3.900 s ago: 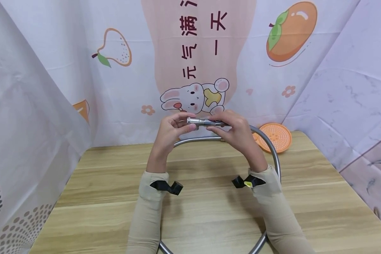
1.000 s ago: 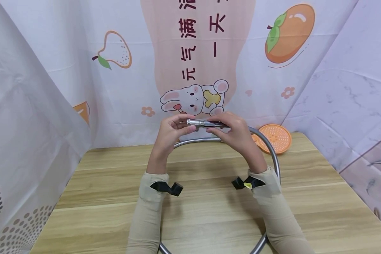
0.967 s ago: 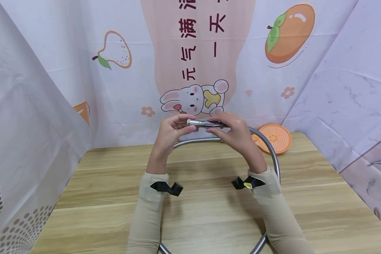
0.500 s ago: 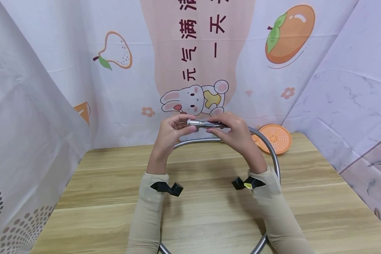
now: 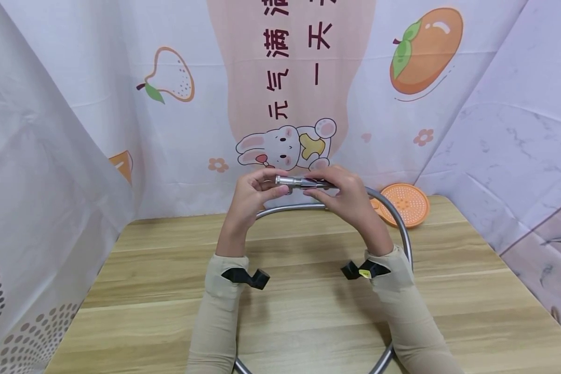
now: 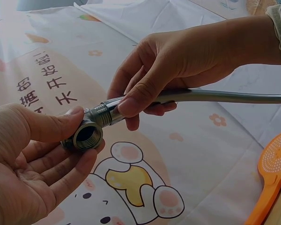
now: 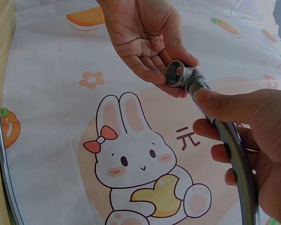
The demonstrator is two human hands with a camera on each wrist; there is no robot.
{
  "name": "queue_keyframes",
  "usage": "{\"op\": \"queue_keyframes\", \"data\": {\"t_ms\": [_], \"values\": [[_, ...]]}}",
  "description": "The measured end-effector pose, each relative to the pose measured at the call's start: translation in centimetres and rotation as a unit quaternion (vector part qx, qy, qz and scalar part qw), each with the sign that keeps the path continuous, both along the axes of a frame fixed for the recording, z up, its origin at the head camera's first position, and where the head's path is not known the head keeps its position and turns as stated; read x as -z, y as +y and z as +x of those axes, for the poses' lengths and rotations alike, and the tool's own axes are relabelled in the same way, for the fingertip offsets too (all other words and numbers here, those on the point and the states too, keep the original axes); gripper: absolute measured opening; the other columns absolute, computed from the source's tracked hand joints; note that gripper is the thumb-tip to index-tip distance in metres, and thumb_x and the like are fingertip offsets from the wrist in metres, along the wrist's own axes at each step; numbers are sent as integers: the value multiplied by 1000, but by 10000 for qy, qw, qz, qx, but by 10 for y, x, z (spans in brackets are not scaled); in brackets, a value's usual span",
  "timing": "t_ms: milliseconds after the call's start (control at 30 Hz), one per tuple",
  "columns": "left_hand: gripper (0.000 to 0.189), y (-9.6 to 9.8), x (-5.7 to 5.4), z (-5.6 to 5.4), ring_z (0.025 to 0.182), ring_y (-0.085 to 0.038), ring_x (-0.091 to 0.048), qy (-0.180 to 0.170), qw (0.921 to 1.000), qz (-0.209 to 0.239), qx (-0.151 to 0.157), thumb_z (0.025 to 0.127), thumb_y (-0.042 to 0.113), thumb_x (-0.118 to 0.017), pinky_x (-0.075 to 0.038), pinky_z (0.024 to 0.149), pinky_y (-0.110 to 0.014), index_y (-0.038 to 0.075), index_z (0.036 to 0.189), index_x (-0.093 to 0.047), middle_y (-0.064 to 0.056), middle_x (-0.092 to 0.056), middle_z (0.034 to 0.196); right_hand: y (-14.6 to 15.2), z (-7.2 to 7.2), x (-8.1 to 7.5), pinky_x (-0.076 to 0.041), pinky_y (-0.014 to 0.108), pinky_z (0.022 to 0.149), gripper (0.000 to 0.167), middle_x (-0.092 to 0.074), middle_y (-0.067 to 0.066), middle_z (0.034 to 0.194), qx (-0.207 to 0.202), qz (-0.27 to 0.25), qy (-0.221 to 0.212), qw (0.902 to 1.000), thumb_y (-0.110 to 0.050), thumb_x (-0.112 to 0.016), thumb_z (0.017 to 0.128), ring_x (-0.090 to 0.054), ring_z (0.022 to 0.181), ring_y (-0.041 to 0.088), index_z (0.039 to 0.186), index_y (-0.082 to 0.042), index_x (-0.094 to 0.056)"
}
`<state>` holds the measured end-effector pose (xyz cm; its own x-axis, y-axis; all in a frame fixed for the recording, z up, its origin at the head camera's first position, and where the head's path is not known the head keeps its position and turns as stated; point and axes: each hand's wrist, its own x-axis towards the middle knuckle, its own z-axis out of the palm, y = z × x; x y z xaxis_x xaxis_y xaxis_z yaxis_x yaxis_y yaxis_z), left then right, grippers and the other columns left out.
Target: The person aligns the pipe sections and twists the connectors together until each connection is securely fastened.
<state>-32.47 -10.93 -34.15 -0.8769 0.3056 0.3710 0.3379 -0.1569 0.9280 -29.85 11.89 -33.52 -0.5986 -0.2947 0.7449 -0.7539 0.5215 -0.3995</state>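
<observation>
Fingertips and thumb of my left hand (image 5: 248, 200) pinch a small metal tee fitting (image 7: 185, 76). One threaded opening of it faces the left wrist camera. My right hand (image 5: 348, 195) grips the tapered metal end nut (image 6: 114, 108) of a grey shower hose (image 5: 405, 235), thumb on one side and fingers curled beneath. Nut and fitting meet in line, with some thread showing between them in the left wrist view; how far they are screwed together I cannot tell. Both are held up off the table near its back edge.
An orange perforated shower head (image 5: 406, 205) lies at the table's back right. The hose loops around the wooden table (image 5: 308, 311), passing under both forearms, and its far stretch runs along the back edge. A printed curtain (image 5: 191, 135) hangs close behind the hands.
The head view has tilted up very slightly since the oldest frame. Both hands keep nearly the same pose on the fitting and the hose nut.
</observation>
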Motion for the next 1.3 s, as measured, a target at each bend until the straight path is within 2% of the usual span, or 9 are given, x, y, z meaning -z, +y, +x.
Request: {"op": "queue_keyframes", "data": {"t_ms": [367,600,833,1133,1300], "values": [[32,-1,0,0,86,-13,-73,-11,10000,0,-19,86,-8,-75,-60,85,-28,-13,115,-66,2,-72,95,-1,-1,0,-56,31,73,31,-75,9,96,-4,9,25,10000,-8,-87,79,-63,84,17,108,-4,-77],[29,-1,0,1,84,-12,-73,14,10000,9,-6,86,-8,-75,-60,84,-27,-11,114,-68,3,-72,95,-1,-1,0,-61,36,76,34,-74,12,101,-80,-51,-52,9999,-5,-87,78,-67,87,20,110,-2,-75],[29,-1,0,1,85,-13,-73,29,10000,36,-2,86,-8,-75,-60,84,-27,-10,114,-68,3,-72,96,-1,-1,-1,-62,38,76,30,-73,11,100,-164,-104,-75,9998,-3,-86,79,-68,86,21,106,-2,-74],[30,-2,0,0,84,-13,-70,107,9999,-85,-13,86,-10,-74,-60,83,-26,-11,115,-67,2,-71,97,-1,0,-1,-59,37,75,29,-74,10,100,-45,-12,-101,9999,-7,-85,81,-65,86,18,107,-4,-76],[31,-3,0,1,82,-13,-66,287,9995,-152,4,85,-11,-75,-56,77,-22,-12,115,-67,2,-72,96,-1,1,-2,-55,31,72,28,-74,9,97,-32,55,-204,9998,-9,-85,82,-62,83,17,108,-6,-77]]}}
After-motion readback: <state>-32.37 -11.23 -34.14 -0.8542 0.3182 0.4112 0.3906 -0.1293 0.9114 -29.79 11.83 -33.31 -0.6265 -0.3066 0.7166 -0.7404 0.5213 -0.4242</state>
